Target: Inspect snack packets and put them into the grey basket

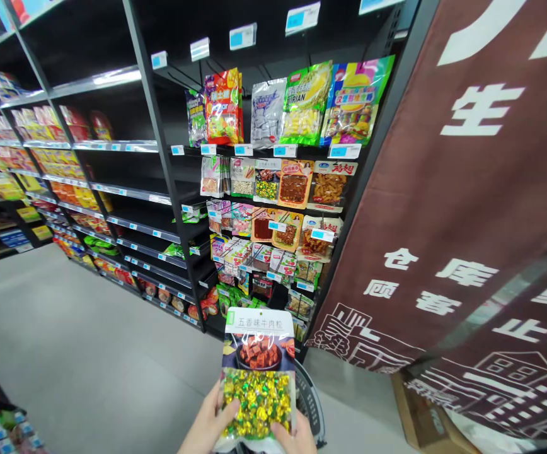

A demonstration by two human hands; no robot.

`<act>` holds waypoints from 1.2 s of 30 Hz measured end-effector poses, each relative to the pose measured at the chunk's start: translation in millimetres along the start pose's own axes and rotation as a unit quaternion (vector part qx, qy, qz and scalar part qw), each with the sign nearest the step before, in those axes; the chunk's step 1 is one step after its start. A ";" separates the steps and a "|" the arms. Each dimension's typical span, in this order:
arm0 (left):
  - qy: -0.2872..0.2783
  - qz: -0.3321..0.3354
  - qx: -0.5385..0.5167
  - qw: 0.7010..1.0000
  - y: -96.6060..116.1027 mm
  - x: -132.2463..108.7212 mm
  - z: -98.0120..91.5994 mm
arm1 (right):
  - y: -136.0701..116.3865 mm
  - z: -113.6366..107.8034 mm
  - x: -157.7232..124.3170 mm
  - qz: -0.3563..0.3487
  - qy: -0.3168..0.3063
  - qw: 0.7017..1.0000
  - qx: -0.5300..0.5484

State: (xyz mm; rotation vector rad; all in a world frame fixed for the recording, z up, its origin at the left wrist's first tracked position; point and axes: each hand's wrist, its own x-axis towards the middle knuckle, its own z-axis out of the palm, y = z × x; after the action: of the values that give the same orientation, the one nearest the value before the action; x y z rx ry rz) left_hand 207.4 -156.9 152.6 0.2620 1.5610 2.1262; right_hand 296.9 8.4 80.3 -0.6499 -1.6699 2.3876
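Observation:
A snack bag (258, 372) with a white top strip, a picture of brown meat cubes and a clear window full of gold and green wrapped pieces stands upright at the bottom centre. My left hand (207, 424) grips its lower left edge, fingers curled round it. My right hand (296, 435) holds its lower right corner with the thumb on the front. Behind the bag a dark shopping basket (312, 403) shows partly.
A black rack (273, 189) of hanging snack packets stands ahead, with price tags on its pegs. Long shelves (113, 189), some bare, run away to the left along a grey floor aisle (89, 353). A brown curtain (462, 208) with white characters hangs at right; a cardboard box (425, 422) lies below it.

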 end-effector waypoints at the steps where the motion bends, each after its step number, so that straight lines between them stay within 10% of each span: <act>1: -0.037 -0.001 0.005 0.999 0.4 -1.4 0.6 | -3.2 0.3 0.2 -0.009 0.011 1.000 0.001; 5: -0.124 -0.008 0.044 0.991 1.0 -3.2 1.7 | -15.5 -1.0 0.5 -0.022 0.060 0.998 0.002; 36: -0.063 -0.045 0.101 0.992 -18.9 2.7 9.0 | -34.3 -11.5 0.8 -0.034 0.071 0.996 -0.033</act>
State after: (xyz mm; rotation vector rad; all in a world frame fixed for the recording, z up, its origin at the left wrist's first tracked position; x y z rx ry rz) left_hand 214.0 -143.7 137.5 0.3799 1.6817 1.8479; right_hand 297.1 31.1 108.5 -0.7422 -1.6891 2.1942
